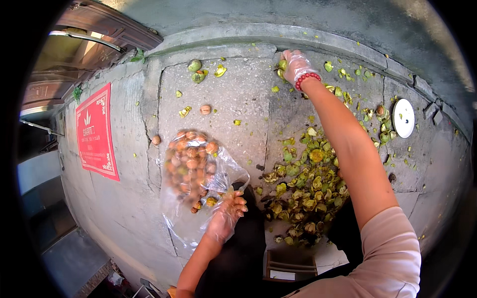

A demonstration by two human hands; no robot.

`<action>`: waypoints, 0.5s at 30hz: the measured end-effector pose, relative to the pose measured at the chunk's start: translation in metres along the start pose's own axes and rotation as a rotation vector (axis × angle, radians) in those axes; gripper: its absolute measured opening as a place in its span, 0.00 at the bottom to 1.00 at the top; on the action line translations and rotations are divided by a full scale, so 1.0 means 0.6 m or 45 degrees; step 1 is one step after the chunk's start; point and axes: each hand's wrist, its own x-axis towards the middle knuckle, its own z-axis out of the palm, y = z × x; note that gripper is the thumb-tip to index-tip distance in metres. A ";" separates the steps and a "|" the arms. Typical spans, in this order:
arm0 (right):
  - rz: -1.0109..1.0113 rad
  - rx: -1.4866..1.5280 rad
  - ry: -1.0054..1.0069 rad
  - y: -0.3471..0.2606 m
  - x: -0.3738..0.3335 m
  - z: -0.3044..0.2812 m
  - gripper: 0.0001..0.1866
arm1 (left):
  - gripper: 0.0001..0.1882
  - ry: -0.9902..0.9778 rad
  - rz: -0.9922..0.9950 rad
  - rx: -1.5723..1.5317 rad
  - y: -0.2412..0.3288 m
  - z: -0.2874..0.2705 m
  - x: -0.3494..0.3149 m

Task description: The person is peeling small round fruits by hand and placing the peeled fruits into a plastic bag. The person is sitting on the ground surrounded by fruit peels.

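My left hand (225, 217), in a clear plastic glove, is curled closed at the edge of a clear plastic bag (229, 174). Brown shelled walnuts (191, 161) fill much of the bag, which rests on the concrete. My right hand (297, 65), also gloved and with a red bead bracelet (307, 79) at the wrist, reaches far out near the wall's foot. Its fingers close around a green-husked walnut (282, 65), partly hidden by the hand.
A heap of split green husks (308, 193) lies between my legs. Two green walnuts (195, 66) sit at the far left, and single walnuts (205, 110) lie beyond the bag. A white round lid or plate (403, 118) is at right, a red mat (97, 133) at left.
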 end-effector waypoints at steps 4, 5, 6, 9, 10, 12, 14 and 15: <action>-0.131 0.265 0.096 0.001 -0.041 0.014 0.22 | 0.18 -0.073 0.008 0.004 0.008 0.008 0.012; -0.088 0.419 0.060 -0.009 -0.079 0.001 0.23 | 0.18 -0.079 0.017 0.002 0.006 0.003 0.011; 0.027 0.719 0.125 -0.007 -0.117 -0.004 0.22 | 0.18 -0.102 0.020 -0.006 0.002 0.001 0.020; 0.309 2.213 0.052 0.041 -0.221 0.040 0.20 | 0.17 -0.116 0.065 -0.012 0.003 0.013 0.038; 0.532 2.450 0.018 0.048 -0.263 0.026 0.18 | 0.17 -0.118 0.093 -0.032 0.003 0.012 0.045; 0.846 2.574 -0.046 0.103 -0.311 -0.009 0.14 | 0.17 -0.125 0.120 -0.032 -0.010 0.024 0.068; 0.445 1.975 0.072 0.058 -0.311 -0.170 0.13 | 0.16 -0.062 0.152 -0.012 -0.021 0.016 0.073; 0.145 1.764 0.180 0.027 -0.306 -0.269 0.13 | 0.17 -0.053 0.152 0.020 -0.025 -0.001 0.067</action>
